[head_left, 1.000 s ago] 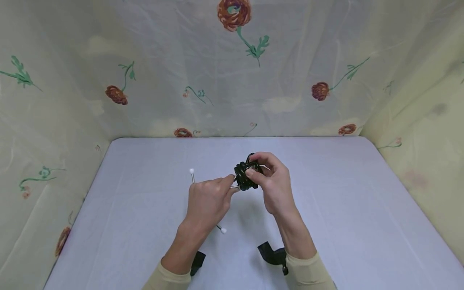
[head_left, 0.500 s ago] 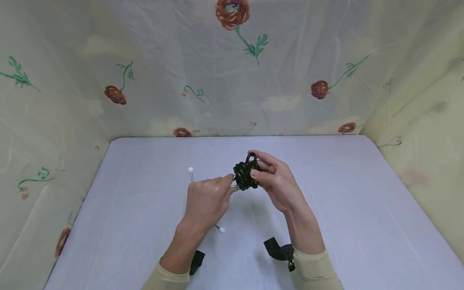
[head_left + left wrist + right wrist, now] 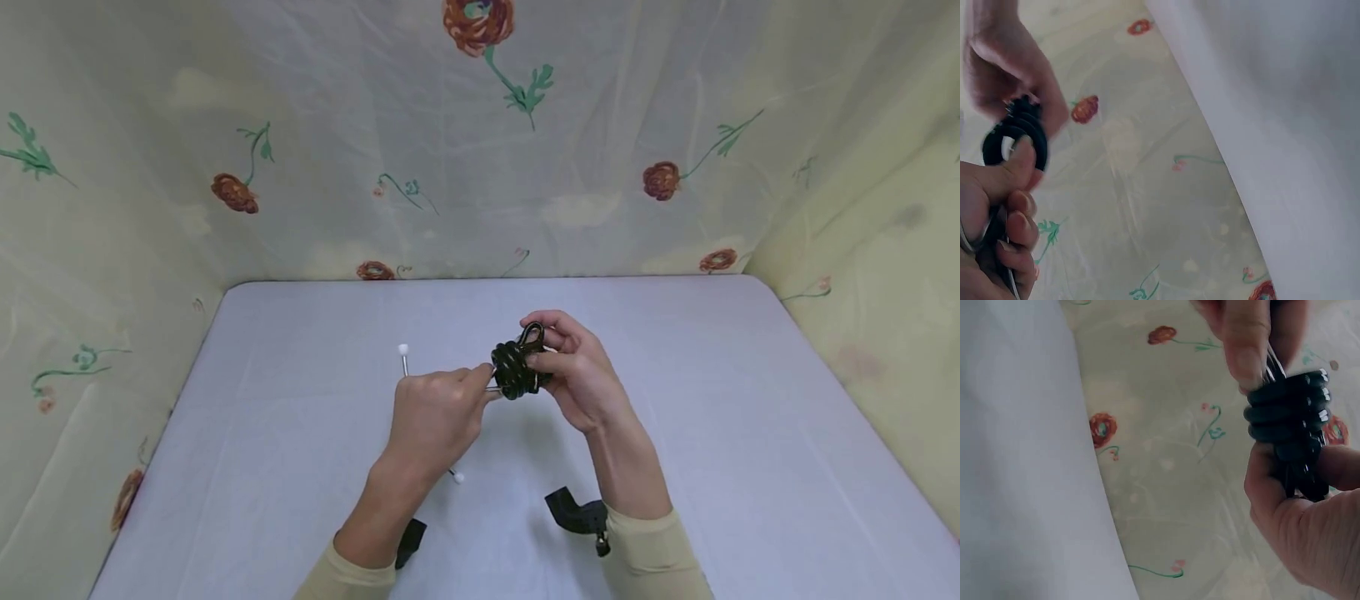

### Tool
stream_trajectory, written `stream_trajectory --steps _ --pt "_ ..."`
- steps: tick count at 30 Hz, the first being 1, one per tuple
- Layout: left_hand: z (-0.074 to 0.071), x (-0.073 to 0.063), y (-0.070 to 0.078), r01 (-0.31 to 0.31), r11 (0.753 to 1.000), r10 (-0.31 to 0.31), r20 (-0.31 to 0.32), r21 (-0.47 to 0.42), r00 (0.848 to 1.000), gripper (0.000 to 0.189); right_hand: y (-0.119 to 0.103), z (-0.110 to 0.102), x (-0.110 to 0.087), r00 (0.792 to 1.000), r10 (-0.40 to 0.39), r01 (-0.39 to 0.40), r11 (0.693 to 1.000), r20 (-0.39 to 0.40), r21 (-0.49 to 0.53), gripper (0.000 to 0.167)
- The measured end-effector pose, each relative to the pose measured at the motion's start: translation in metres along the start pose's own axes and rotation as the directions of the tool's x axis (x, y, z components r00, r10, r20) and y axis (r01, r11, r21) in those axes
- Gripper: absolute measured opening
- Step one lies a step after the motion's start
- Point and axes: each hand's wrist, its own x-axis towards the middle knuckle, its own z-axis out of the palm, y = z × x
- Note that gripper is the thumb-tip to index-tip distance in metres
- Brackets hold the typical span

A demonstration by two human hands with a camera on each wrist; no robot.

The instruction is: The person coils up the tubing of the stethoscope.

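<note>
My left hand point(image 3: 435, 408) grips a shiny metal wire piece whose thin arms end in white ball tips point(image 3: 402, 349). On the wire's right end sits a glossy black coiled cable point(image 3: 512, 369), wound in several tight turns. A small cable loop point(image 3: 534, 333) stands up at its far side. My right hand point(image 3: 588, 375) pinches the cable's right end between thumb and fingers. In the right wrist view, two metal prongs point(image 3: 1274, 365) run from the left hand into the stacked coils point(image 3: 1285, 406). Both hands hold these things above the table.
A white cloth covers the table point(image 3: 300, 467). Flower-printed curtains point(image 3: 585, 133) hang behind and at both sides. Black brackets point(image 3: 577, 512) are fixed at both wrists, below the sleeves point(image 3: 652, 550).
My right fingers have shifted on the coiled cable, so its small loop now shows. The right forearm has moved right. The left hand keeps its grip, with a slight drift right.
</note>
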Motion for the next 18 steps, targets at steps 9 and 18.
stream_trajectory --steps 9,18 --pt "-0.003 0.004 -0.007 0.079 0.992 -0.077 0.022 -0.1 0.997 0.018 -0.001 0.012 -0.002 0.984 -0.131 0.095 0.96 -0.122 -0.265 0.044" --pt "-0.003 0.001 -0.012 0.146 0.979 -0.135 0.081 -0.145 0.988 0.017 0.003 0.026 -0.003 0.959 -0.182 0.068 0.893 -0.217 -0.445 0.044"
